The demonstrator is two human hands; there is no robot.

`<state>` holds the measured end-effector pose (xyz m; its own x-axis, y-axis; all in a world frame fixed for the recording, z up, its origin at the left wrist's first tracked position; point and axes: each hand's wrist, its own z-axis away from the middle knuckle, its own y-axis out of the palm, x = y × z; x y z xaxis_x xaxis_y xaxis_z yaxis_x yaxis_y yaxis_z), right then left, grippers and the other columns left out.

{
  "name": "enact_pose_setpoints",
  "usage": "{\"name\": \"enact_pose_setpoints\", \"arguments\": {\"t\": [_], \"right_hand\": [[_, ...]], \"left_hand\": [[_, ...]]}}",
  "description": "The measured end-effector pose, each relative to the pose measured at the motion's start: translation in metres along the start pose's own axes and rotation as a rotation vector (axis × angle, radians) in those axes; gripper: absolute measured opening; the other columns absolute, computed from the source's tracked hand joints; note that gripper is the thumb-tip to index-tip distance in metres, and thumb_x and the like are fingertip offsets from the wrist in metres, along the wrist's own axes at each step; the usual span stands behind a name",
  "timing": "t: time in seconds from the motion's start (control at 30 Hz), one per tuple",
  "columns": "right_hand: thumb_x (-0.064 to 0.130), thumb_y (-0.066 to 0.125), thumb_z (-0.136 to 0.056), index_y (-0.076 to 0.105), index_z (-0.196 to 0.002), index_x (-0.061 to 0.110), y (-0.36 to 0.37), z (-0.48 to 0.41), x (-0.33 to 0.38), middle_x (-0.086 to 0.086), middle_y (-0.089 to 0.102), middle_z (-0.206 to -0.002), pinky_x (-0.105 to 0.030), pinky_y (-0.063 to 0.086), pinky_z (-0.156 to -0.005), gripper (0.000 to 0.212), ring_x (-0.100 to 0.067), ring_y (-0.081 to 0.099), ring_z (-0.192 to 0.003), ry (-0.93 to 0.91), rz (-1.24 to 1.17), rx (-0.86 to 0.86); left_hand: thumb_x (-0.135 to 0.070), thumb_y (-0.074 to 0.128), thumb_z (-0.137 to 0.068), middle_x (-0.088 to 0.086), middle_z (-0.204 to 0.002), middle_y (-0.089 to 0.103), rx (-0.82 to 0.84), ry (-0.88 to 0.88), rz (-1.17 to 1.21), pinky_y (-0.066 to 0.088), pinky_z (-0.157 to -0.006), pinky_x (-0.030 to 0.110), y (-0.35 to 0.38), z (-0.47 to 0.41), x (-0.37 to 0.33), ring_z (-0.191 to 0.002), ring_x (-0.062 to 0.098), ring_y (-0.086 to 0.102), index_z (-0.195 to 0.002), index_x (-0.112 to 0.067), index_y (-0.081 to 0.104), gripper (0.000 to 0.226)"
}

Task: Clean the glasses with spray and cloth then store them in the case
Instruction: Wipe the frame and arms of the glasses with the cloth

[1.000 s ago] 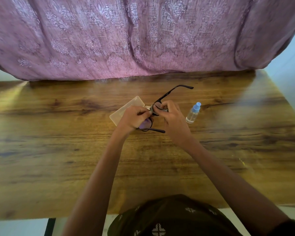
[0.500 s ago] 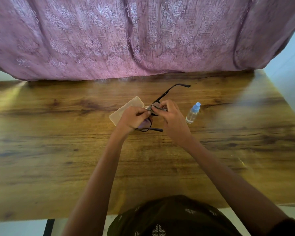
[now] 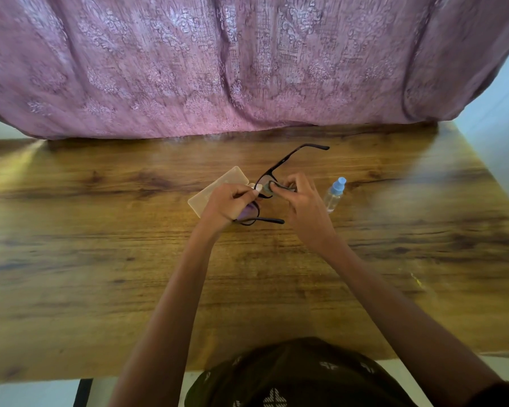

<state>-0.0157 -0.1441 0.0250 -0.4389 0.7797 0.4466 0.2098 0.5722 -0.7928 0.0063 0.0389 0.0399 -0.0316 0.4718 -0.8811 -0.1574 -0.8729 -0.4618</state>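
Head view: left hand [image 3: 227,202] grips thin black-framed glasses [image 3: 285,160]; right hand [image 3: 303,201] pinches small grey cloth [image 3: 267,188] against their lens, beige flat case [image 3: 218,186] just left.

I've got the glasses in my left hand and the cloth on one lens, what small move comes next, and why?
Probably slide the cloth across that lens. The right hand pinches the cloth on it, the left hand grips the glasses at the other lens, the temples are unfolded and the case lies on the table, so wiping seems unfinished.
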Motion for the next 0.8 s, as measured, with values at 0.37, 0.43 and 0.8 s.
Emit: {"name": "enact_pose_setpoints", "arguments": {"t": [0.37, 0.43, 0.8], "right_hand": [[0.002, 0.047, -0.092, 0.067, -0.122, 0.007, -0.005, 0.002, 0.000, -0.015, 0.057, -0.103, -0.036, 0.052, -0.072, 0.037, -0.027, 0.054, -0.096, -0.043, -0.029, 0.023], [0.002, 0.046, -0.092, 0.066, -0.123, 0.006, -0.005, 0.000, 0.000, -0.015, 0.056, -0.103, -0.036, 0.052, -0.071, 0.037, -0.028, 0.053, -0.095, -0.036, -0.016, 0.008], [-0.001, 0.046, -0.092, 0.066, -0.123, 0.007, -0.001, 0.002, 0.004, -0.015, 0.056, -0.105, -0.040, 0.054, -0.067, 0.038, -0.028, 0.053, -0.097, -0.065, -0.026, 0.038]], "left_hand": [[-0.014, 0.062, -0.094, 0.009, -0.083, 0.073, 0.010, 0.001, 0.030, 0.051, -0.092, 0.053, -0.002, 0.002, 0.006, -0.084, 0.023, 0.066, -0.092, -0.001, 0.076, 0.019], [-0.015, 0.062, -0.094, 0.010, -0.085, 0.073, 0.005, -0.006, 0.034, 0.050, -0.092, 0.054, -0.003, 0.003, 0.007, -0.087, 0.029, 0.068, -0.092, -0.001, 0.076, 0.020], [-0.012, 0.063, -0.093, 0.008, -0.081, 0.072, 0.000, -0.006, 0.048, 0.051, -0.091, 0.054, -0.004, 0.004, 0.010, -0.083, 0.020, 0.065, -0.092, -0.001, 0.076, 0.017]]}}
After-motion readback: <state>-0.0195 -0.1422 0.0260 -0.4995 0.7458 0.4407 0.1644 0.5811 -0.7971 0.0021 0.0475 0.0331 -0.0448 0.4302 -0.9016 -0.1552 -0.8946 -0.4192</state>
